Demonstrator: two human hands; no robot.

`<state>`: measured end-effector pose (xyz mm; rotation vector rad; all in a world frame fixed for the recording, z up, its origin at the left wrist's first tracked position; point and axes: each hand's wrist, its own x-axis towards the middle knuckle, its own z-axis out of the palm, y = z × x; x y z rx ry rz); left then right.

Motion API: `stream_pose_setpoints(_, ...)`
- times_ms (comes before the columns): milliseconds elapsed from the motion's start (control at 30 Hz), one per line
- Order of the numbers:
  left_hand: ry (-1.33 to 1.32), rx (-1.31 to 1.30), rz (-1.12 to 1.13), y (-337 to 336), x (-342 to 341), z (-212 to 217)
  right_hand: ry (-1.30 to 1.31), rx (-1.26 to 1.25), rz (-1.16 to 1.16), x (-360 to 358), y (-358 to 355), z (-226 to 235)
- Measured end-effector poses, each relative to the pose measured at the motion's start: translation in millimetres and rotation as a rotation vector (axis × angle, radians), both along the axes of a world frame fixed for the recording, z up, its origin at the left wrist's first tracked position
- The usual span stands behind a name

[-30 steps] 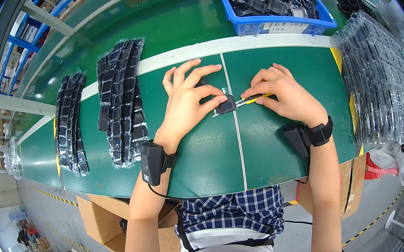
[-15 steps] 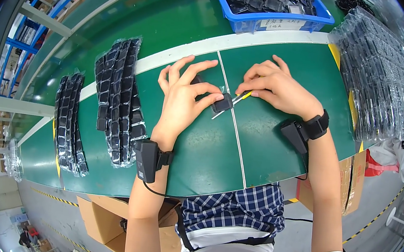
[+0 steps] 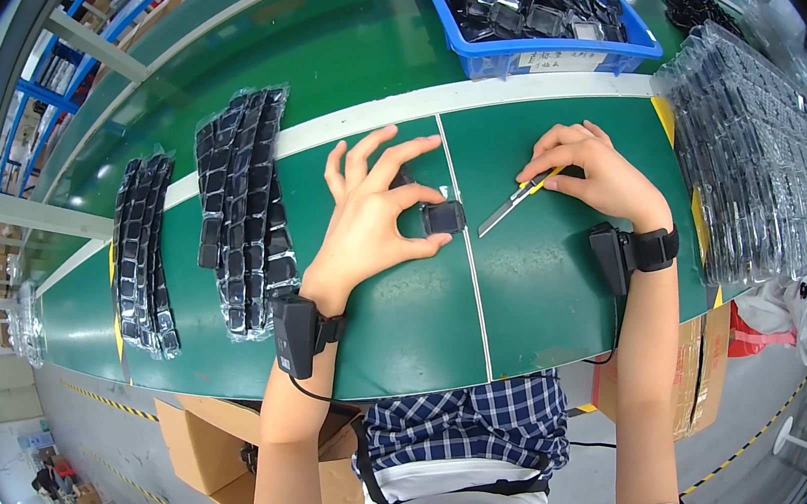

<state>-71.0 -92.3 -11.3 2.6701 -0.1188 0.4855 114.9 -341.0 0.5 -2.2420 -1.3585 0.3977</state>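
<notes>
My left hand (image 3: 370, 198) has its thumb and forefinger at opposite edges of a small flat black square piece (image 3: 444, 218), its other fingers spread. That piece sits over the white line across the green table, with a small clear bit at its upper edge. Behind the left fingers, another dark piece (image 3: 402, 177) shows only in part. In my right hand (image 3: 589, 174), closed fingers grip a yellow-handled utility knife (image 3: 521, 201). Its long blade points down and left, apart from the black piece.
Two groups of clear-wrapped strips of black squares (image 3: 245, 212) (image 3: 143, 255) lie on the left. A blue bin (image 3: 557, 64) of black pieces stands behind. Stacked clear plastic trays (image 3: 757, 164) rise on the right. Black devices with cables (image 3: 296, 335) are strapped to both wrists.
My right hand has drawn the knife away to the right, off the black piece. My left thumb has shifted from the piece's face to its near edge, and the piece has turned slightly.
</notes>
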Motion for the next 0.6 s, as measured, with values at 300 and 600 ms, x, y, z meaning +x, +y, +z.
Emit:
stream_pose_setpoints(300, -0.302, -0.069, 0.124, 22, -2, 9, 0.083, 0.005, 0.012, 8, -5, -1)
stream_pose_setpoints(600, -0.018, -0.094, 0.190, 39, -10, 12, 0.094, -0.010, 0.009, 8, -5, -1)
